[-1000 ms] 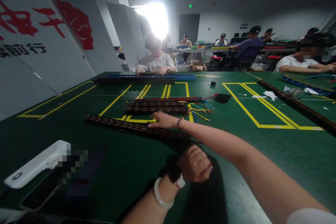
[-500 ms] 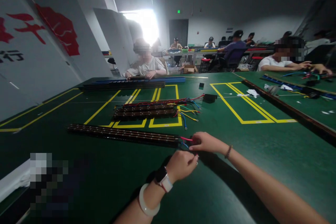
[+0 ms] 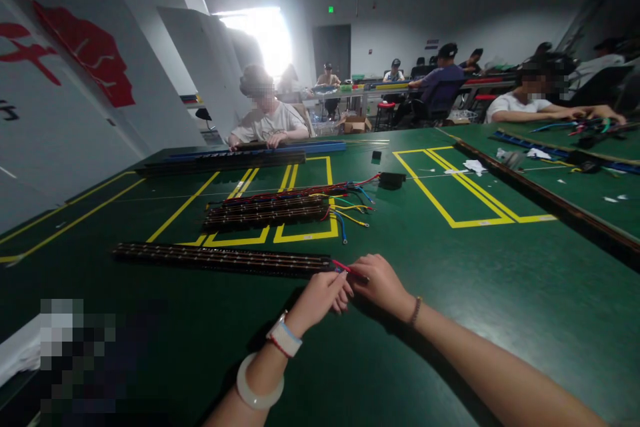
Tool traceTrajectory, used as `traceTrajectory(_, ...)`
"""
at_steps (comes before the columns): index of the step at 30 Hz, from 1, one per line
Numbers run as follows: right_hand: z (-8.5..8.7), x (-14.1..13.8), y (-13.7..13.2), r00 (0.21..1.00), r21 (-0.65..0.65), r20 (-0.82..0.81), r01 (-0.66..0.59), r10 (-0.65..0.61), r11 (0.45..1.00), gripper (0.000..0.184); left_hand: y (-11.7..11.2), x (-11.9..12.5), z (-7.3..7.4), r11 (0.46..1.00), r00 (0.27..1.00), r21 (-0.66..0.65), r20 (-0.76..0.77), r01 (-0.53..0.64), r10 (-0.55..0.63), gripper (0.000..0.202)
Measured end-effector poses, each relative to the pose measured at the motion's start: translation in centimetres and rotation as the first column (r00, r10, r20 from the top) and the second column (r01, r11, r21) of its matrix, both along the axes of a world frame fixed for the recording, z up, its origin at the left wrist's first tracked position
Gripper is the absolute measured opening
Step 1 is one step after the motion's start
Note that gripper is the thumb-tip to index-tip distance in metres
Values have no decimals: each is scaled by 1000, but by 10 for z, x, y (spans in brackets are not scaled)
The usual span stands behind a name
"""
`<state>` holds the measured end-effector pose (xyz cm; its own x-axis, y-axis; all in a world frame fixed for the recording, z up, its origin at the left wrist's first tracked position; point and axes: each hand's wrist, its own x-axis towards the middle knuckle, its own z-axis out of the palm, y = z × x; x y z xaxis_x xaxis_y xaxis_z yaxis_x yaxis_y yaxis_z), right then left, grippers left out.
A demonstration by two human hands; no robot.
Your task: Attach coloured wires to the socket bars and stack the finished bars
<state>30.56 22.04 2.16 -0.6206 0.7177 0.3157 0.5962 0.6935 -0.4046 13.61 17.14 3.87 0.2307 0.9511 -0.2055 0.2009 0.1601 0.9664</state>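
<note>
Since 1.0 s ago the right hand [image 3: 380, 285] has left its place over the dark strip [image 3: 220, 259] and come to the wires past the strip's right end; the left hand [image 3: 320, 297], then a loose fist nearer the wearer, has moved up to that same end. The strip lies crosswise on the green table [image 3: 475, 267], in front of the wearer, with rows of small metallic spots along it.

The right hand pinches the red wire [image 3: 341, 266] between thumb and fingers, just off the strip's right end. The left hand has its thumb at the same wire and its other fingers curled below; whether it grips or only touches cannot be told. The 2 hands meet there, their fingertips almost together. A watch band [image 3: 286, 337] and a pale bangle [image 3: 243, 387] circle the left arm, on the wearer's side of the strip; a beaded bracelet [image 3: 417, 311] is on the right wrist.

Just beyond the strip lies a bundle of similar strips [image 3: 265, 213], with coloured wires [image 3: 353, 215] fanning out to the right. A black block [image 3: 391, 180] is farther beyond the strip and to its right. Well beyond the strip, a person in a light shirt [image 3: 275, 123] has 2 hands at some long bars [image 3: 260, 159]. Well right of the strip, a long brown bar [image 3: 545, 200] runs slantwise near white scraps [image 3: 474, 167].
</note>
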Motion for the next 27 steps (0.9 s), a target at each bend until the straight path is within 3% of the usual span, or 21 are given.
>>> traceTrajectory(4,-5,0,-1,998,175,51,-32,23,984,17,-7,6,5,979,993,-192,113,68,-47,46)
traceTrajectory(8,-8,1,-2,992,315,113,-93,60,944,24,-17,17,6,925,956,-364,294,110,2,53)
traceTrajectory(12,-7,2,-2,971,405,224,-170,83,899,31,-20,34,-6,906,863,-394,501,156,69,67)
traceTrajectory(15,-6,4,-2,952,438,282,-242,123,866,27,-20,46,-16,930,767,-365,609,47,200,61)
traceTrajectory(19,-6,6,-2,933,459,316,-310,173,833,16,-18,53,-18,916,694,-391,634,-91,340,58)
traceTrajectory(24,-3,7,-4,922,495,322,-356,214,792,18,-15,50,-17,902,626,-352,651,-252,429,38)
traceTrajectory(27,1,8,-2,919,508,308,-377,246,774,20,-12,49,-20,904,604,-325,673,-277,427,33)
